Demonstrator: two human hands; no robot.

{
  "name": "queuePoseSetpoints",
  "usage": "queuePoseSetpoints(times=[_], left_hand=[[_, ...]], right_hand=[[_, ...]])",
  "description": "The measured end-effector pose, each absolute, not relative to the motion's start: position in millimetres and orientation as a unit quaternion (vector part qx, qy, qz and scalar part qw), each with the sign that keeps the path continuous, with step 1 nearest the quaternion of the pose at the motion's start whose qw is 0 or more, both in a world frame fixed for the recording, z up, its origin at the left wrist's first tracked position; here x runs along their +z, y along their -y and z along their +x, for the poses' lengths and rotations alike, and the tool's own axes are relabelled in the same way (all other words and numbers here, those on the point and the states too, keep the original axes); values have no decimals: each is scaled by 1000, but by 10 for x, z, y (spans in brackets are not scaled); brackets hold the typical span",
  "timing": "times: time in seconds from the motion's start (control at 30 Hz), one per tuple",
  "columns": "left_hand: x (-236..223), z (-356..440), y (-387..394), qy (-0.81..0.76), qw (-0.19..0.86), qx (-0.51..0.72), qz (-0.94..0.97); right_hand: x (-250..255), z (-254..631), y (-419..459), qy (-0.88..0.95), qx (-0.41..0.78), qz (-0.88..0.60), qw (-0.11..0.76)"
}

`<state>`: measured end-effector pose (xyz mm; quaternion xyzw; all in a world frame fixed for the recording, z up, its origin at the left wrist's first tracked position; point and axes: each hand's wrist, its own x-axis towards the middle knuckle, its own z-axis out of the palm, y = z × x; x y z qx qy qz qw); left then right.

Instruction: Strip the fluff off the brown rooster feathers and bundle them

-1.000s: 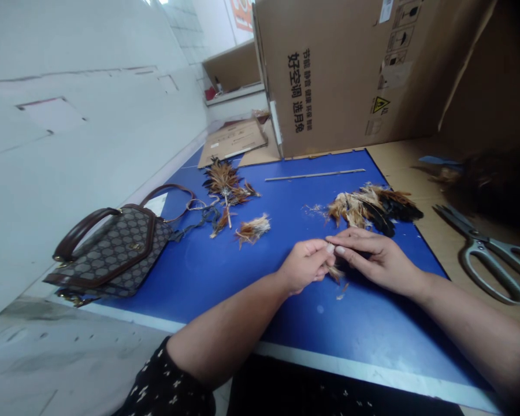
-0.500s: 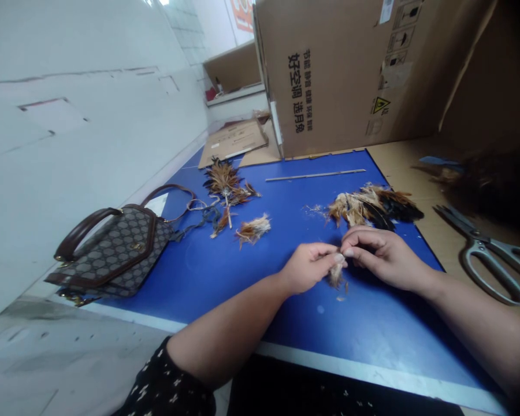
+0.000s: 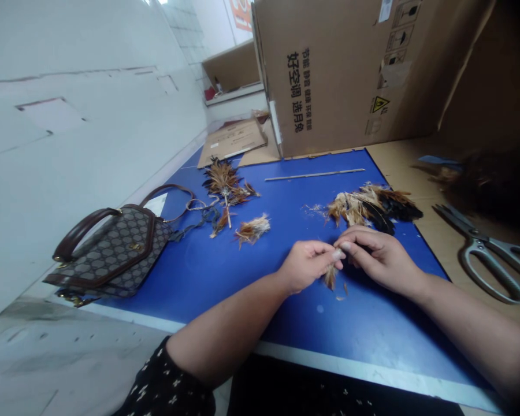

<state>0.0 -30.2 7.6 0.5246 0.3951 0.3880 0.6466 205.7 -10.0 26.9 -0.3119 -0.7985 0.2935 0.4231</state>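
Note:
Between its thumb and fingers, my left hand [image 3: 308, 266] pinches a small brown feather [image 3: 330, 277], whose tip hangs down over the blue tabletop [image 3: 286, 323]. My right hand [image 3: 375, 257] is closed in a pinch at the feather's upper end, fingertips touching those of the left. Just beyond the right hand lies a pile of tan, brown and black feathers [image 3: 364, 205]. Loose feather bits [image 3: 342, 293] rest on the table below the hands. Further left are a small bunch of feathers [image 3: 252, 230] and a feather duster head on a short stick [image 3: 222, 179].
A thin rod [image 3: 314, 174] lies across the back of the table. Large scissors [image 3: 481, 248] rest on cardboard at the right, near a dark feather heap [image 3: 498, 185]. A patterned handbag [image 3: 117, 248] stands at the left. A big cardboard box [image 3: 342, 75] rises behind.
Both hands have shifted slightly left, and the right fingertips have moved over the left thumb. The hanging feather looks narrower and turned.

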Motion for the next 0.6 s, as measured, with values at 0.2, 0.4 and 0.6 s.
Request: queuePoseSetpoints(times=[0.2, 0.4, 0.6], left_hand=[[132, 13, 287, -381, 689, 415, 456], [123, 19, 294, -387, 690, 415, 450], [118, 24, 277, -395, 672, 447, 439]], right_hand=[[233, 2073, 90, 800, 255, -292, 458], [226, 2034, 96, 818, 245, -252, 456], [155, 2085, 30, 816, 169, -322, 449]])
